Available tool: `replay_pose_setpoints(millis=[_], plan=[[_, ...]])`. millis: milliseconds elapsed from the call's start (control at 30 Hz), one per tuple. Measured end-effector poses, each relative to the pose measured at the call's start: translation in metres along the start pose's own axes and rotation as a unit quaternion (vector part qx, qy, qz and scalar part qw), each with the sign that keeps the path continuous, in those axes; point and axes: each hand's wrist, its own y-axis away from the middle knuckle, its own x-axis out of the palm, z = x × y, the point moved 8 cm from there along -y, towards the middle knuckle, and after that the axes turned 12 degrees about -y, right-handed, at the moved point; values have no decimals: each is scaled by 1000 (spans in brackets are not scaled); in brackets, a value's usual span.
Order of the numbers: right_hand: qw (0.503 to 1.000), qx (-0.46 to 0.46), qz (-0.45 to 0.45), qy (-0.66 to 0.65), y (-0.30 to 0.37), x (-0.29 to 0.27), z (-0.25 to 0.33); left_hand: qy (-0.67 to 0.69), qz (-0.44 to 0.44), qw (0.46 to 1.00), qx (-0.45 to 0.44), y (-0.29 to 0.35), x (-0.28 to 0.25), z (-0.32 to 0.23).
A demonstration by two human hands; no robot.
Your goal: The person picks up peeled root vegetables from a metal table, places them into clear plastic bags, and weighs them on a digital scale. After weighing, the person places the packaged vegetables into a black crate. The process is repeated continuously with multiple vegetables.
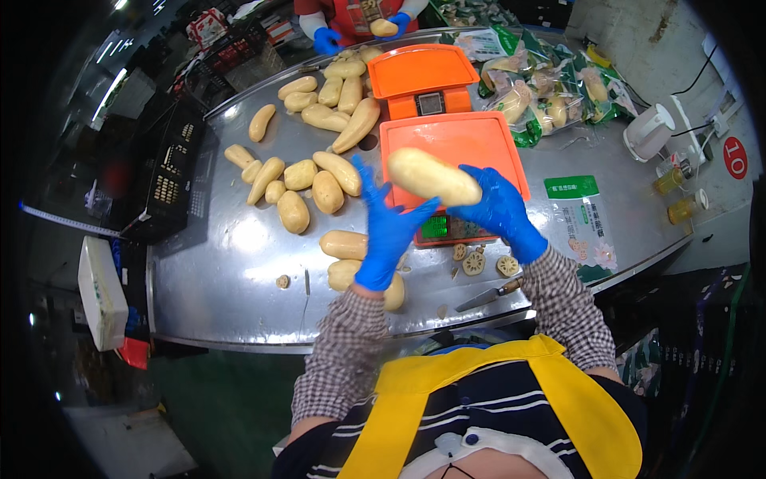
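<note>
Yellow apron [459,363] nearest cam; lotus root [431,176] up over scale tray, one-handed

Root's in the air above the near orange tray [501,148], tilted, R end lower. R hand [499,209], blue glove: grip clamped on that end. L hand [391,227]: grip apart, fingers spread, just beside root; can't tell if a fingertip touches.

Risks, IMO:
- One-ended hold + smooth, maybe wet skin = slip; root could drop on tray or hit green display [435,227].
- L hand leaning on tray would skew any reading.
- Knife [479,298] lies bare-bladed near surface [231,307] edge, handle toward R sleeve [566,299]. Low R forearm could knock it: cut risk. Cut slices [474,263] nearby could get swept too.
- Loose roots [343,243] by L wrist could roll if nudged.

Hard to see: display digits n/a, too small; R hand hides part of tray rim. Roots under L wrist part-covered. Co-worker [363,16] cut off at top, holding a pale piece [384,28], type unclear. Bagged roots [550,96] murky thru film, can't count. L rim v. dark.
</note>
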Motion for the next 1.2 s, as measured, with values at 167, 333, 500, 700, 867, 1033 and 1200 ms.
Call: replay_pose_setpoints(millis=[167, 333, 500, 700, 867, 1033, 1200], plan=[[995, 0, -97, -16, 55, -22, 17, -113, -24, 984, 132, -3, 34, -37], [988, 2, -141, -60, 89, -58, 1, -52, 39, 988, 141, 4, 76, -65], [953, 55, -182, -235, 118, -92, -37, 75, 124, 988, 45, 3, 129, -63], [705, 198, -111, -672, 151, -89, -50, 76, 192, 972, 115, 17, 181, -84], [703, 192, -130, -672, 171, -108, -61, 140, 250, 958, 15, 25, 216, -82], [668, 188, -197, -693, 200, -134, -95, 108, 285, 949, -84, 35, 268, -48], [546, 157, -305, -764, 242, -158, -143, -235, 335, 880, 242, 89, 338, 22]])
